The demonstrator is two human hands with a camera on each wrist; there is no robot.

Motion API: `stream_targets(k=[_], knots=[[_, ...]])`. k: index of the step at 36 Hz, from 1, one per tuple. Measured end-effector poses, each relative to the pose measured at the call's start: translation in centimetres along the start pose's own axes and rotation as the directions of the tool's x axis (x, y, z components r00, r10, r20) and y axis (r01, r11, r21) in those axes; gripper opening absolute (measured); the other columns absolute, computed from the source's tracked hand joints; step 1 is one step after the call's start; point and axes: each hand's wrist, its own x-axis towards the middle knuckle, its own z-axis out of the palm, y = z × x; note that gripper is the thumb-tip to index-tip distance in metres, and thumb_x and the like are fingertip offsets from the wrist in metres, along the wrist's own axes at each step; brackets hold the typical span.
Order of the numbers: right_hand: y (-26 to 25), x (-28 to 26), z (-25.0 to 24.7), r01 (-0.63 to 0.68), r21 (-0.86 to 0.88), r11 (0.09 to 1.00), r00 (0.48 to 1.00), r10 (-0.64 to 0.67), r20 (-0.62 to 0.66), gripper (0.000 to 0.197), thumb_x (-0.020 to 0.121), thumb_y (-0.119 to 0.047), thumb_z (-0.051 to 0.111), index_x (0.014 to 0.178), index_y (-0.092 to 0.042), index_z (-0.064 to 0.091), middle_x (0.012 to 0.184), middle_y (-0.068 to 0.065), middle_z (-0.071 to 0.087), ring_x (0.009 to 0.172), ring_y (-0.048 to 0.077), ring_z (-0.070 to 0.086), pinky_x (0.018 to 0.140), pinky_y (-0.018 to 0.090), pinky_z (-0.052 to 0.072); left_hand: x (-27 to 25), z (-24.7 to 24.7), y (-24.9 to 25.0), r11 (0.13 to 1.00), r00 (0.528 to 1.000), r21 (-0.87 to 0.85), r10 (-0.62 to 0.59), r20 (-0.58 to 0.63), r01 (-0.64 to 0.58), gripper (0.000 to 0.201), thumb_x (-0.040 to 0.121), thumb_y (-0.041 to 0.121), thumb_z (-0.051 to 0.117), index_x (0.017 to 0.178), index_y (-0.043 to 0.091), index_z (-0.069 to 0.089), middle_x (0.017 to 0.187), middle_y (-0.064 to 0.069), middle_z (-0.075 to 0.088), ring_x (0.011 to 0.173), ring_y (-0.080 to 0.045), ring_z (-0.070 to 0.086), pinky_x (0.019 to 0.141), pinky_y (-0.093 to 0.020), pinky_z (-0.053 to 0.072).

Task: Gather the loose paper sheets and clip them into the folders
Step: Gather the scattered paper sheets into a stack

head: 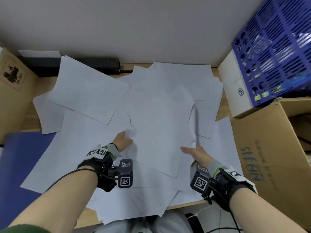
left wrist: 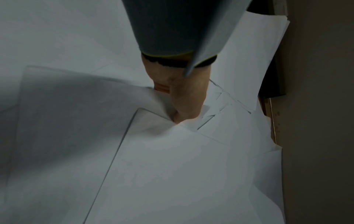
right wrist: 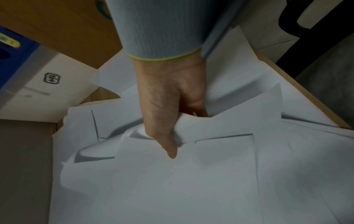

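Both hands' grip [head: 123, 140] [head: 196, 151] flanking paper sheets [head: 161, 128]

- Loose paper sheets [head: 101, 91] lie overlapping across the counter [head: 36, 113], some overhanging its near edge.
- A folder [head: 23, 158] lies at the left, partly under the sheets.
- A cardboard box [head: 11, 84] stands at the far left.
- A second cardboard box [head: 269, 148] stands at the right; behind it, a flat box [head: 235, 91] carries a slotted basket [head: 277, 47].
- A dark bar [head: 94, 64] lies along the wall [head: 134, 27] behind the sheets.
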Motion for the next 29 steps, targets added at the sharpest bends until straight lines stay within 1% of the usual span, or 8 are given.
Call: stream_targets(k=[4, 11, 13, 16, 19, 22, 27, 29], knots=[[0.0, 1.2, -0.1, -0.039, -0.001, 0.999, 0.995, 0.039, 0.095, 0.027, 0.092, -0.013, 0.062, 0.115, -0.015, 0.048, 0.102, -0.003, 0.062, 0.074, 0.003, 0.056, 0.042, 0.007, 0.045, 0.6, 1.1, 1.5, 1.0, 0.999, -0.03, 0.004, 0.039, -0.002, 0.042, 0.088, -0.004, 0.043, 0.129, 0.003, 0.051, 0.128, -0.015, 0.055, 0.113, -0.028, 0.053, 0.087, -0.03, 0.041], [0.4, 4.0, -0.7, -0.072, -0.141, 0.987, 0.996, 0.063, -0.067, 0.033, 0.092, 0.001, 0.054, 0.123, -0.002, 0.043, 0.101, 0.009, 0.057, 0.087, 0.023, 0.059, 0.069, 0.025, 0.053, 1.3, 1.4, 2.7, 0.994, 0.996, -0.097, -0.038, 0.082, 0.046, 0.043, 0.095, 0.012, 0.047, 0.137, 0.003, 0.043, 0.137, -0.012, 0.05, 0.125, -0.028, 0.048, 0.102, -0.035, 0.039], [-0.4, 3.6, -1.2, -0.035, -0.125, 0.992, 0.995, 0.023, -0.095, 0.028, 0.093, 0.003, 0.053, 0.117, -0.004, 0.041, 0.109, 0.009, 0.054, 0.098, 0.025, 0.055, 0.087, 0.032, 0.046, 1.2, 1.1, 3.0, 0.988, 0.997, -0.15, -0.034, 0.065, 0.044, 0.037, 0.097, 0.018, 0.048, 0.131, 0.005, 0.049, 0.134, -0.011, 0.053, 0.126, -0.029, 0.048, 0.103, -0.036, 0.038], [-1.8, 3.3, -2.0, 0.041, -0.063, 0.997, 0.988, -0.05, -0.146, 0.04, 0.092, 0.005, 0.054, 0.13, 0.001, 0.042, 0.125, 0.012, 0.055, 0.107, 0.027, 0.055, 0.09, 0.032, 0.044, 1.4, 0.5, 3.4, 0.971, 0.999, -0.237, -0.017, -0.034, 0.008, 0.04, 0.099, 0.027, 0.044, 0.135, 0.007, 0.046, 0.133, -0.005, 0.049, 0.124, -0.021, 0.045, 0.098, -0.032, 0.036], [-3.4, 2.7, -3.1, 0.117, 0.053, 0.992, 0.977, -0.106, -0.184, 0.038, 0.092, 0.006, 0.054, 0.129, 0.005, 0.046, 0.124, 0.016, 0.057, 0.089, 0.024, 0.058, 0.071, 0.022, 0.052, 1.6, -0.5, 3.1, 0.921, 0.988, -0.388, -0.018, -0.15, -0.042, 0.035, 0.098, 0.031, 0.045, 0.124, 0.01, 0.053, 0.109, -0.001, 0.059, 0.092, -0.016, 0.052, 0.076, -0.026, 0.041], [-5.0, 2.1, -4.0, 0.202, 0.168, 0.965, 0.957, -0.158, -0.243, 0.038, 0.091, 0.006, 0.055, 0.129, 0.007, 0.049, 0.125, 0.019, 0.057, 0.079, 0.018, 0.059, 0.055, 0.019, 0.051, 1.3, -1.4, 2.7, 0.849, 0.981, -0.522, -0.021, -0.194, -0.085, 0.031, 0.098, 0.029, 0.046, 0.123, 0.01, 0.052, 0.122, -0.01, 0.058, 0.1, -0.019, 0.054, 0.089, -0.034, 0.045], [-7.1, 1.7, -3.4, 0.285, 0.281, 0.917, 0.942, -0.213, -0.261, 0.037, 0.092, 0.003, 0.054, 0.128, 0.011, 0.049, 0.126, 0.02, 0.057, 0.057, 0.008, 0.066, 0.043, 0.015, 0.05, 0.0, -2.3, 3.8, 0.658, 0.988, -0.748, 0.036, 0.151, 0.09, 0.056, 0.084, 0.073, 0.04, 0.103, 0.025, 0.062, 0.074, 0.003, 0.052, 0.063, -0.014, 0.053, 0.067, -0.028, 0.047], [-7.2, 1.6, -2.4, 0.278, 0.29, 0.916, 0.946, -0.209, -0.246, 0.029, 0.093, 0.003, 0.053, 0.122, 0.006, 0.049, 0.105, 0.014, 0.06, 0.043, 0.001, 0.062, 0.034, 0.013, 0.043, -0.3, -2.1, 4.2, 0.557, 0.962, -0.822, 0.142, 0.234, 0.117, 0.063, 0.082, 0.077, 0.034, 0.104, 0.025, 0.063, 0.087, 0.005, 0.061, 0.079, -0.018, 0.064, 0.076, -0.032, 0.046]])
